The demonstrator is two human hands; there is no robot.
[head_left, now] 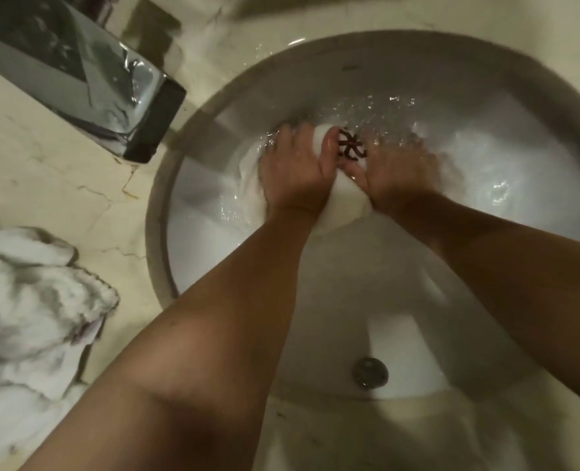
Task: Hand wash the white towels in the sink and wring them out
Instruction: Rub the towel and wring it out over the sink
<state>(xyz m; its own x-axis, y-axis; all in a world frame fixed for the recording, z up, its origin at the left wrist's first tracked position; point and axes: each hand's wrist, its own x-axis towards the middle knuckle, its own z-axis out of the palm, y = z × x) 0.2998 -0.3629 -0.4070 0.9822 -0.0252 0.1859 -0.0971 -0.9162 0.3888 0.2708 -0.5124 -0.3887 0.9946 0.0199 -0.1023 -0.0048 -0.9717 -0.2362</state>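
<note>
Washing is in hand: in the sink (316,73), the left hand (295,168) and right hand (389,175) grip a bunched white towel (344,198), fingers curled around it. Next, probably wringing; another towel (33,300) waits on the tabletop (43,164)

Two bare forearms, no sleeves, no watch or bands at the wrists; left hand (293,168) and right hand (392,175) wet, ungloved.

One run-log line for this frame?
scrub | left hand + right hand grip towel | in sink water | second towel on counter
</note>
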